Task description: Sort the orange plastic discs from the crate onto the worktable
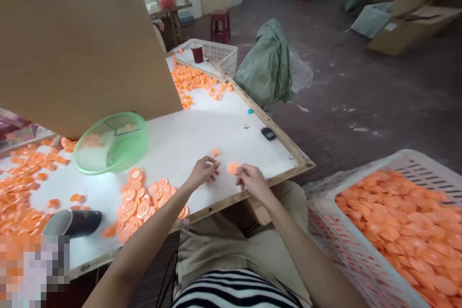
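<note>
Soft, even light brightens the white tabletop, while the floor to the right sits dim; small glints dot the orange discs, pixel blocks mask the near-left corner, and the right-hand basket looks stretched

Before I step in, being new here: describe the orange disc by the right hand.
On the white tabletop, find the near wooden edge. Just beyond it, at the fingertips of the right hand, is the orange disc, broader than the small orange piece near the left hand.

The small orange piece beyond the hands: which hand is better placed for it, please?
Probably the left hand; it is nearer the small orange piece, and the right hand holds an orange disc.
</note>
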A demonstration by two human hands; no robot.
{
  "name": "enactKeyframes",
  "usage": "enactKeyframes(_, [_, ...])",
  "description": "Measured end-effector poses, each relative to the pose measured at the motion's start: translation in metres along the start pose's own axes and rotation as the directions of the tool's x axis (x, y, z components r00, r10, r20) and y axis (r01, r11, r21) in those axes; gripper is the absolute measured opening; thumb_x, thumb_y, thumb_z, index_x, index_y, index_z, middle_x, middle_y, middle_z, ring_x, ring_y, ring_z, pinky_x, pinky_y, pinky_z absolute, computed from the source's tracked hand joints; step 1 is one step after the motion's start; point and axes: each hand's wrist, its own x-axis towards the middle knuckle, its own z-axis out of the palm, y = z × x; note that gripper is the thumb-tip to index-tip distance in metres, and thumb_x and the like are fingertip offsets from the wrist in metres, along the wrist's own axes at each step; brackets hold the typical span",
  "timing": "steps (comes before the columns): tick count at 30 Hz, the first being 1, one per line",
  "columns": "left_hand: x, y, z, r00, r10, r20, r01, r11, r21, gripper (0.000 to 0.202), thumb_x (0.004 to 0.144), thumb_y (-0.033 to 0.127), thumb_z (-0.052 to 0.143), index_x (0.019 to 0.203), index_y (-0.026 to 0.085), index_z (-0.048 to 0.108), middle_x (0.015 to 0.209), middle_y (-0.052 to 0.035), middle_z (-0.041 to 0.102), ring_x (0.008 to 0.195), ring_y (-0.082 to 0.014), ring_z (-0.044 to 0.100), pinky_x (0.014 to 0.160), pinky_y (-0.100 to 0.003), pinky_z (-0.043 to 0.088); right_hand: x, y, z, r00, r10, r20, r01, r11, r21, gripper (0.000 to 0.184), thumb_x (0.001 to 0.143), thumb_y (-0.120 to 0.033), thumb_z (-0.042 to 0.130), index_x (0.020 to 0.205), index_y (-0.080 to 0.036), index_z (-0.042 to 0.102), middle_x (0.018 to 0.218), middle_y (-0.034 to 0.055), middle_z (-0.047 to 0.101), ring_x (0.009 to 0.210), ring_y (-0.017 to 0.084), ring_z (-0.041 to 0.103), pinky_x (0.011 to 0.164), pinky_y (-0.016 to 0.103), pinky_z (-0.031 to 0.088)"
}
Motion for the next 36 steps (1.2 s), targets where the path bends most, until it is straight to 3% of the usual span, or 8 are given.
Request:
enactKeyframes(2, [0.009,0.002,-0.002,0.957,0.226,-0.183,-0.175,0.95,0.259,0.033,0.088,0.042,0.057,0.109,0.017,0.057,0.096,-0.0113,0.07,0.077,-0.0193,0.068,0.072,-0.034,0.054,-0.028,0.015,-0.047,0.939,-0.043,-0.342,0.103,0.982,0.159,0.035,0.08,-0.052,0.062,0.074,-0.017,0.057,0.058,-0.0009,0.062,0.043,0.009,0.052,0.043,0.019,0.039])
enactKeyframes(5, [0.029,0.003,-0.005,0.845,0.489,-0.215,-0.297,0.765,0.572,0.04,0.087,0.031,0.058,0.125,0.018,0.055,0.132,-0.0144,0.057,0.12,-0.0282,0.055,0.1,-0.046,0.044,-0.068,0.037,-0.119,0.651,0.122,-0.749,0.265,0.888,0.375,0.044,0.075,-0.06,0.065,0.081,-0.017,0.058,0.06,-0.0014,0.061,0.044,0.008,0.05,0.044,0.019,0.038])
enactKeyframes(7, [0.042,0.0,-0.004,0.839,0.534,-0.103,-0.345,0.669,0.658,0.043,0.086,0.026,0.058,0.128,0.018,0.054,0.142,-0.0136,0.05,0.132,-0.0306,0.045,0.108,-0.049,0.038,-0.09,0.05,-0.149,0.506,0.273,-0.818,0.337,0.811,0.479,0.044,0.078,-0.058,0.061,0.084,-0.015,0.059,0.061,-0.0004,0.061,0.044,0.008,0.05,0.044,0.019,0.038])
enactKeyframes(9, [0.048,-0.006,0.001,0.845,0.534,0.005,-0.389,0.61,0.69,0.038,0.086,0.023,0.057,0.124,0.017,0.059,0.141,-0.0138,0.051,0.132,-0.0305,0.045,0.109,-0.049,0.039,-0.103,0.061,-0.158,0.462,0.366,-0.808,0.344,0.766,0.543,0.04,0.079,-0.054,0.06,0.084,-0.014,0.06,0.061,0.0003,0.062,0.045,0.008,0.05,0.045,0.02,0.04])
enactKeyframes(16, [0.007,-0.024,0.015,0.804,0.577,0.143,-0.518,0.561,0.646,0.04,0.091,0.025,0.049,0.13,0.016,0.054,0.145,-0.0138,0.047,0.135,-0.026,0.044,0.11,-0.046,0.04,-0.087,0.063,-0.082,0.698,0.321,-0.64,0.149,0.809,0.569,0.041,0.068,-0.053,0.069,0.085,-0.017,0.061,0.063,-0.0002,0.062,0.047,0.01,0.05,0.044,0.02,0.035])
enactKeyframes(22, [-0.062,-0.05,-0.046,0.874,0.484,-0.041,-0.265,0.544,0.796,0.049,0.086,0.038,0.06,0.131,0.02,0.052,0.141,-0.017,0.048,0.131,-0.034,0.044,0.102,-0.053,0.042,-0.067,0.014,-0.028,0.881,-0.073,-0.467,0.188,0.961,0.204,0.036,0.089,-0.052,0.048,0.093,-0.018,0.061,0.074,0.0044,0.065,0.06,0.015,0.056,0.058,0.026,0.045])
enactKeyframes(28, [-0.125,-0.078,-0.083,0.946,0.288,-0.147,-0.025,0.518,0.855,0.034,0.079,0.03,0.068,0.112,0.021,0.063,0.122,-0.0134,0.058,0.115,-0.0332,0.052,0.094,-0.048,0.045,-0.038,0.001,0.018,0.938,-0.273,-0.213,0.261,0.962,-0.086,0.029,0.093,-0.043,0.046,0.089,-0.019,0.063,0.085,0.0061,0.069,0.079,0.018,0.062,0.073,0.027,0.044])
enactKeyframes(36, [-0.117,-0.083,-0.076,0.94,0.291,-0.178,-0.069,0.673,0.736,0.02,0.082,0.02,0.06,0.102,0.018,0.062,0.104,-0.0098,0.06,0.1,-0.0253,0.057,0.089,-0.039,0.047,-0.028,0.001,0.053,0.953,-0.299,-0.044,0.285,0.939,-0.193,0.026,0.093,-0.035,0.043,0.088,-0.019,0.063,0.084,0.0053,0.069,0.074,0.018,0.059,0.068,0.026,0.041])
